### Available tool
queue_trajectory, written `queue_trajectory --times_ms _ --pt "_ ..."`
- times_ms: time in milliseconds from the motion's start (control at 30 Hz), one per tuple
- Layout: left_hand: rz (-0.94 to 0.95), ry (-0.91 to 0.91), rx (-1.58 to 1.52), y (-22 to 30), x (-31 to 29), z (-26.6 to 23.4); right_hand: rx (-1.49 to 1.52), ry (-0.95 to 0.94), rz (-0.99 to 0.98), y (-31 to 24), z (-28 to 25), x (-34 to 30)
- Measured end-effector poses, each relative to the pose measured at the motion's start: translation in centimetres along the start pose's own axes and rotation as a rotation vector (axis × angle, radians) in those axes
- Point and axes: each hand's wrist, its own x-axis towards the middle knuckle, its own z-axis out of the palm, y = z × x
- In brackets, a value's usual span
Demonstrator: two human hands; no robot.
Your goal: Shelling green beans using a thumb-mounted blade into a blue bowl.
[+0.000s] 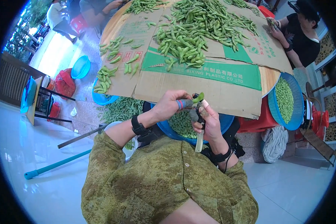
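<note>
Above a blue basket (226, 125) of shelled green beans (181, 122), my two hands meet at one green soybean pod (199, 98). My left hand (168, 106) pinches the pod; tape or a finger cover wraps one fingertip. My right hand (210, 121), with white tape on a finger, closes round a dark hand tool with a pale handle (199, 142). The tool's head lies against the pod and is partly hidden by my fingers, so its exact kind is unclear. A large heap of soybean pods (186, 44) lies beyond my hands on the cardboard (168, 87).
Flattened cardboard covers a round wooden table (269, 79). At right a blue basket (274, 106) holds beans, by a person (304, 33) handling something. Discarded pods (125, 110) lie left of my basket. A teal pole (59, 165) and other people are at left.
</note>
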Motion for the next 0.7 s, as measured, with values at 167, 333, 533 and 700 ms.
queue_trajectory --times_ms 167,333,533,700 --pt "0.445 0.143 0.284 -2.0 0.0 0.6 -0.116 0.076 -0.084 0.4 0.7 -0.1" --pt "-0.001 -0.042 -0.228 -1.3 0.3 0.1 -0.169 0.036 -0.131 0.3 0.1 -0.2" --pt "-0.196 -0.271 -0.721 -1.0 0.1 0.1 -0.291 -0.131 -0.168 -0.5 -1.6 -0.7" --pt "-0.331 -0.281 -0.905 -1.7 0.6 0.2 -1.312 -0.155 -0.765 -0.6 -2.5 0.6"
